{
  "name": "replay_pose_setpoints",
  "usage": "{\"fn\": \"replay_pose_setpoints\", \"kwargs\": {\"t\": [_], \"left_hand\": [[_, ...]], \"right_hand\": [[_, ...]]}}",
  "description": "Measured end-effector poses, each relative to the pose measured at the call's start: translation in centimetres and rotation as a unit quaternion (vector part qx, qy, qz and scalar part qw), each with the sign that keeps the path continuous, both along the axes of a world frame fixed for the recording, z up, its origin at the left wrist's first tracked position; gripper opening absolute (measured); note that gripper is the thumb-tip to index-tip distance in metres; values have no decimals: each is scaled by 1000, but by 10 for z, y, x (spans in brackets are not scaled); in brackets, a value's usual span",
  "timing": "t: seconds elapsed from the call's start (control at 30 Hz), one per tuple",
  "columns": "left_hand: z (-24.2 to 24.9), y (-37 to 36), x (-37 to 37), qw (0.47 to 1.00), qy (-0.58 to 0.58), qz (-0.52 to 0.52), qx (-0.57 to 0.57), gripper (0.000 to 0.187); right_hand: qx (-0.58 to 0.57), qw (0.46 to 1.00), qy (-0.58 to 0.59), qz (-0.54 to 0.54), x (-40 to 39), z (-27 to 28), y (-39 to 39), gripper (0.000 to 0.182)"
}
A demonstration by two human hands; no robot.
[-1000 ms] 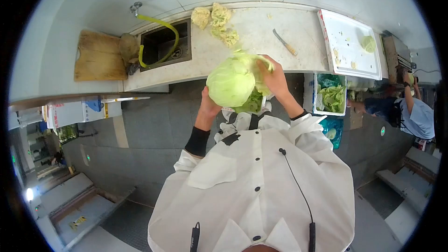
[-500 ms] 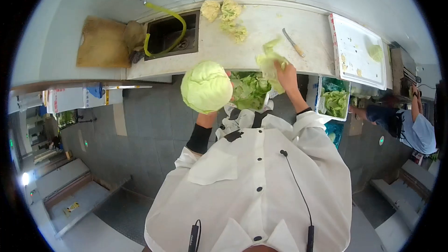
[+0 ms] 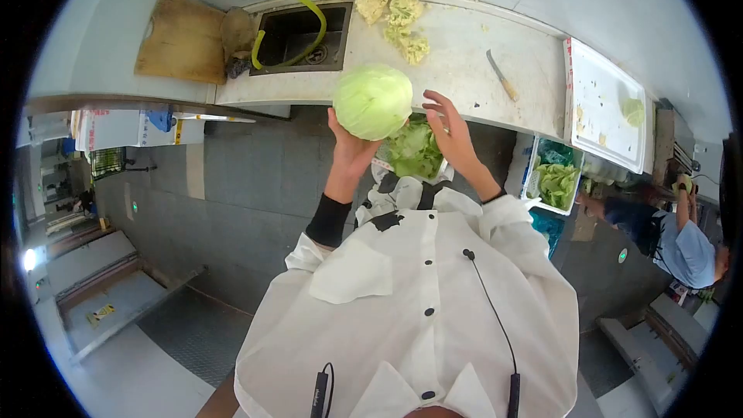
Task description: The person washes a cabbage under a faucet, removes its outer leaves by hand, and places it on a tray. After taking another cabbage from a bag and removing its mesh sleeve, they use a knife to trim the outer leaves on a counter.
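A round pale-green cabbage (image 3: pixel 373 101) rests in my left hand (image 3: pixel 353 149), whose fingers cup it from below and the left side. My right hand (image 3: pixel 455 138) is just right of the cabbage, fingers apart, holding nothing. Below both hands, near my body, a container holds loose cabbage leaves (image 3: pixel 414 149); its rim is mostly hidden. Beyond my right hand, a knife (image 3: pixel 503 77) with a wooden handle lies on the counter (image 3: pixel 457 54).
Cauliflower pieces (image 3: pixel 404 11) lie at the back of the counter beside a sink (image 3: pixel 340 54) with a yellow-green hose (image 3: pixel 309 4). At right are a white foam tray (image 3: pixel 604 108) and a leaf-filled crate (image 3: pixel 556 178). Another person (image 3: pixel 685 240) stands far right.
The loose leaf that was in my right hand is gone from it, and the fingers have spread. My left hand has turned the cabbage and carried it up and right.
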State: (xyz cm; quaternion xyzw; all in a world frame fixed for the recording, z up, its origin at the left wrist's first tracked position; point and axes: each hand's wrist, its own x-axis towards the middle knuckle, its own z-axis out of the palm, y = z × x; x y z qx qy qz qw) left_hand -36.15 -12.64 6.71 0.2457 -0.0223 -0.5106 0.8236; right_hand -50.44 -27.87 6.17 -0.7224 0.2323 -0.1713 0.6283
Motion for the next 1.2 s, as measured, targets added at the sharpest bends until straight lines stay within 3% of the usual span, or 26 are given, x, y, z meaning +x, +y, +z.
{"fn": "replay_pose_setpoints", "kwargs": {"t": [0.03, 0.07, 0.13, 0.37, 0.43, 0.57, 0.63, 0.83, 0.97, 1.07, 1.1, 1.17, 1.2], "left_hand": [[4, -4, -3, 1000, -22, -7, -3, 84], [6, -7, -4, 1000, -22, -6, -5, 84], [9, -11, -9, 996, -71, 14, 52, 77], [22, -30, -18, 995, -71, -9, 67, 68], [24, -35, -20, 997, -48, -13, 59, 66], [29, -43, -20, 995, -78, -27, 50, 65], [30, -46, -20, 994, -76, -28, 72, 64], [28, -54, -21, 994, -90, -10, 67, 60], [28, -59, -21, 994, -86, -1, 69, 60], [24, -63, -20, 996, -44, 13, 77, 61], [23, -64, -19, 997, -44, 14, 64, 62], [22, -65, -17, 998, -46, 13, 50, 63], [24, -65, -16, 999, -38, 4, 37, 62]], "right_hand": [[-1, 996, -91, -25, -3, 20, 7, 49], [-3, 996, -91, -24, -4, 37, 12, 49], [-239, 965, -101, -48, -5, 58, 20, 47], [-364, 914, -109, -143, 8, 52, 34, 48], [-256, 942, -95, -197, 8, 52, 35, 40], [-132, 965, -93, -207, 10, 43, 18, 31], [-4, 978, -106, -179, 8, 39, 10, 22], [101, 967, -137, -191, 6, 42, 10, 11], [95, 968, -118, -200, 5, 47, 20, 8], [-121, 971, -130, -163, 4, 55, 35, 12], [-122, 970, -129, -167, 2, 53, 36, 12], [-259, 945, -167, -112, 1, 43, 37, 15], [-273, 945, -160, -85, -3, 41, 37, 18]]}}
